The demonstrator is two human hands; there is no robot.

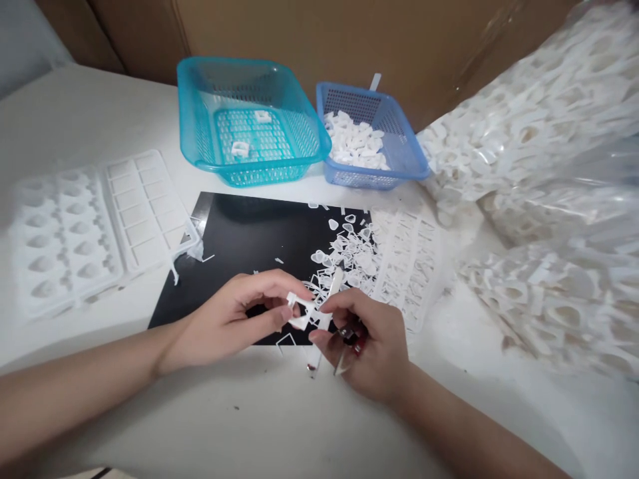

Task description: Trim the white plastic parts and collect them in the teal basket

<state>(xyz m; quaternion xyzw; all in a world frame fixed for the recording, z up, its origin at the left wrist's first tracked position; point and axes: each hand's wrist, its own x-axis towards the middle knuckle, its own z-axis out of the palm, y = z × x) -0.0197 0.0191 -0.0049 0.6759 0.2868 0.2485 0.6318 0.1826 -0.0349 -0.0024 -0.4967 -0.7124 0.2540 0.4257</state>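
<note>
My left hand (249, 309) pinches a small white plastic frame piece (301, 314) with a square opening, between thumb and fingertips. It is held over the front edge of a black mat (239, 233). My right hand (372, 346) is closed close by, its index fingertip at the piece's right side. Tucked in its palm is a small metal tool with a red part (358, 344); the fingers hide most of it, so its kind is unclear. A slim white stick-like thing (333, 289) runs behind the right fingers; whether they touch it is hidden.
Thin white offcuts (349, 256) cover the mat's right side, beside a white lattice sheet (407, 266). Behind stand a teal basket (254, 169) with two frame pieces and a blue basket (404, 150) of white parts. Molded white trays (74, 233) lie left; bulging clear bags (549, 166) crowd the right.
</note>
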